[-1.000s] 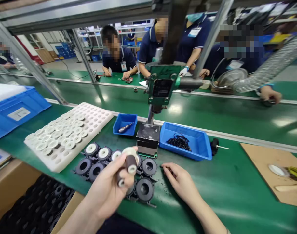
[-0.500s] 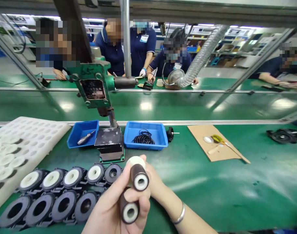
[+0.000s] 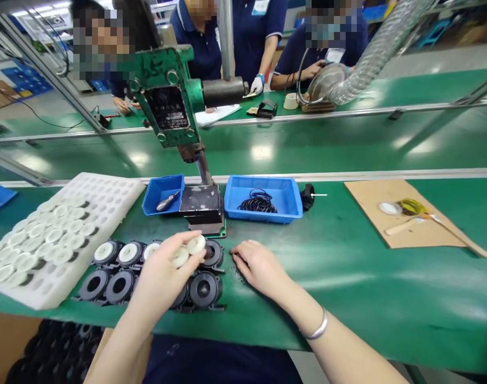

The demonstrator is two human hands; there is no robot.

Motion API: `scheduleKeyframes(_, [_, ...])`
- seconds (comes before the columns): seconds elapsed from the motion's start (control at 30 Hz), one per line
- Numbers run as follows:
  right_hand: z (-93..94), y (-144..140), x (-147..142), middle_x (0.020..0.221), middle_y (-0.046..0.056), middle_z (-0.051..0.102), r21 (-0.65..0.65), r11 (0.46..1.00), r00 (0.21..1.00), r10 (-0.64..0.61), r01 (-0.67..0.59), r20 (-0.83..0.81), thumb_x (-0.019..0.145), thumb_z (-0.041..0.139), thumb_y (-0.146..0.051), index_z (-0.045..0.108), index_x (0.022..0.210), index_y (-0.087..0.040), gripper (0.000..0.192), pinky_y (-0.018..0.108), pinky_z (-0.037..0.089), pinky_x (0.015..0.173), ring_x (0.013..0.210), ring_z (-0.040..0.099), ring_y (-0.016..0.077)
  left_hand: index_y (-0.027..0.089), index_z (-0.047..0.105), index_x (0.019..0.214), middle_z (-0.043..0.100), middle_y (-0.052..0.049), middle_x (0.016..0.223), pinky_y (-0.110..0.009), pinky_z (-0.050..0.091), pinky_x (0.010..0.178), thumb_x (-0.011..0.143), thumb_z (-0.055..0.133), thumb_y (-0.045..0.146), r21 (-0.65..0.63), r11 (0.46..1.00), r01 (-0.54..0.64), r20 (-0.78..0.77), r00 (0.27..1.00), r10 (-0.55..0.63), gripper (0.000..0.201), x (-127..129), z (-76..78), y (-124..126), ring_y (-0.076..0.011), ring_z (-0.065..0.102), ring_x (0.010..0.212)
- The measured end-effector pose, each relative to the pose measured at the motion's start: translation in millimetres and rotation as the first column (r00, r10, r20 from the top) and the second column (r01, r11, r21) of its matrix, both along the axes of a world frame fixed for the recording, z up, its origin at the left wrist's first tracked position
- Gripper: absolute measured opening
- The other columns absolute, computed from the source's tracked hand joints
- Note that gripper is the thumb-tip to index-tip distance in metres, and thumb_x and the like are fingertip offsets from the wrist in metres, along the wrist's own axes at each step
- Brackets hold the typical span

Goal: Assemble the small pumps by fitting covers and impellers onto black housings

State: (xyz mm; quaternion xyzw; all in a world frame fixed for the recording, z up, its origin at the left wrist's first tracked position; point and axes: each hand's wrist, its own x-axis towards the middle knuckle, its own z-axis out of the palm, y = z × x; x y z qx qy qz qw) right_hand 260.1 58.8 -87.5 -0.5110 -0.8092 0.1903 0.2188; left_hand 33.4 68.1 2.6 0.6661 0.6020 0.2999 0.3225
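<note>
My left hand [image 3: 163,274] holds two small white-ended spools [image 3: 189,250] over two rows of black round housings [image 3: 107,282] on the green bench. Three housings in the back row carry white inserts [image 3: 104,250]. One spool hangs just above an open housing [image 3: 213,254]. My right hand [image 3: 257,266] rests on the bench beside the housings, fingers bent, holding nothing; a silver bangle [image 3: 317,330] is on its wrist.
A white foam tray [image 3: 107,192] with several white discs lies left. Behind stand a green press [image 3: 167,101], a small blue bin [image 3: 163,194] with a tool, and a bigger blue bin [image 3: 263,200] of black rings. A cardboard sheet [image 3: 411,224] lies right. People work across the belt.
My left hand has dropped from in front of the camera down to the housings, with the spools now pointing away. My right hand lies flat beside them. The view has shifted.
</note>
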Motion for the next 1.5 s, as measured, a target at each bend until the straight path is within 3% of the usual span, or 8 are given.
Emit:
scheduleKeyframes(0.23, [0.7,0.9,0.3,0.092,0.007,0.07,0.007,1.0,1.0,0.006,-0.006,0.002,0.101,0.049,-0.022,0.067,0.103,-0.017,0.019,0.034,0.049,0.084,0.09,0.063,0.021,0.023,0.069,0.115,0.067,-0.009,0.114,-0.038,0.054,0.093,0.09,0.063,0.032,0.19,0.933,0.304,-0.27,0.93,-0.249,0.027,10.2,-12.3,3.2,-0.0251,0.066,0.107])
scheduleKeyframes(0.53, [-0.1,1.5,-0.4,0.094,0.008,0.07,-0.011,1.0,1.0,0.023,-0.023,0.005,0.101,0.047,-0.022,0.067,0.106,-0.016,0.021,0.036,0.05,0.087,0.092,0.062,0.0219,0.024,0.069,0.107,0.065,-0.003,0.087,-0.031,0.05,0.082,0.098,0.053,0.038,0.042,0.982,0.185,0.05,0.981,-0.187,0.023,13.2,-5.4,-26.7,-0.0183,0.063,0.084])
scheduleKeyframes(0.9, [-17.2,11.8,7.3,0.097,0.009,0.073,0.053,0.996,0.997,0.07,-0.068,-0.035,0.101,0.044,-0.032,0.067,0.104,-0.018,0.027,0.039,0.055,0.085,0.092,0.068,0.0231,0.023,0.06,0.133,0.062,-0.011,0.101,-0.05,0.037,0.102,0.079,0.071,0.063,0.281,0.806,0.521,-0.5,0.796,-0.341,0.069,14.4,-24.1,-39.3,-0.0312,0.056,0.102])
scheduleKeyframes(1.0, [-22.3,17.8,10.3,0.098,0.008,0.075,0.067,0.995,0.996,0.074,-0.071,-0.043,0.1,0.045,-0.037,0.069,0.103,-0.021,0.029,0.037,0.057,0.082,0.091,0.071,0.0226,0.025,0.055,0.138,0.059,-0.011,0.111,-0.047,0.038,0.105,0.081,0.071,0.061,0.441,0.816,0.374,-0.285,0.92,-0.268,0.069,-5.3,-15.2,-41.1,-0.0296,0.056,0.108])
scheduleKeyframes(1.1, [-23.7,21.5,12.3,0.097,0.007,0.076,0.082,0.995,0.998,0.063,-0.061,-0.029,0.099,0.045,-0.041,0.071,0.101,-0.023,0.031,0.036,0.059,0.08,0.089,0.073,0.0226,0.026,0.052,0.129,0.055,-0.01,0.12,-0.043,0.041,0.104,0.089,0.066,0.035,0.651,0.757,-0.053,-0.104,0.982,0.159,0.043,-58.6,-7.2,-31.5,-0.0266,0.053,0.116])
scheduleKeyframes(1.17, [-23.5,23.5,12.9,0.096,0.007,0.077,0.089,0.995,0.998,0.051,-0.048,-0.023,0.098,0.045,-0.044,0.071,0.1,-0.024,0.033,0.035,0.061,0.078,0.088,0.074,0.0228,0.024,0.053,0.118,0.052,-0.01,0.117,-0.045,0.042,0.105,0.088,0.066,0.029,0.75,0.56,-0.353,0.013,0.854,0.521,0.034,-111.0,-7.9,-17.4,-0.0267,0.052,0.119])
scheduleKeyframes(1.23, [-23.1,25.6,13.2,0.097,0.006,0.078,0.082,0.996,0.999,0.034,-0.033,-0.018,0.098,0.044,-0.047,0.072,0.099,-0.025,0.035,0.035,0.062,0.076,0.087,0.076,0.023,0.02,0.053,0.115,0.046,-0.014,0.126,-0.05,0.04,0.108,0.083,0.07,0.033,0.676,0.532,-0.511,-0.092,0.657,0.748,0.039,-165.4,-15.0,-1.6,-0.0322,0.044,0.129])
scheduleKeyframes(1.5, [-23.3,35.2,17.6,0.101,0.006,0.08,-0.037,0.996,0.996,-0.087,0.086,-0.022,0.09,0.046,-0.061,0.075,0.097,-0.027,0.045,0.032,0.065,0.068,0.086,0.079,0.0253,0.021,0.059,0.083,0.059,-0.014,0.124,-0.056,0.034,0.112,0.081,0.07,0.037,0.544,0.697,-0.467,-0.274,0.686,0.674,0.02,-245.7,-55.9,22.7,-0.0364,0.047,0.13])
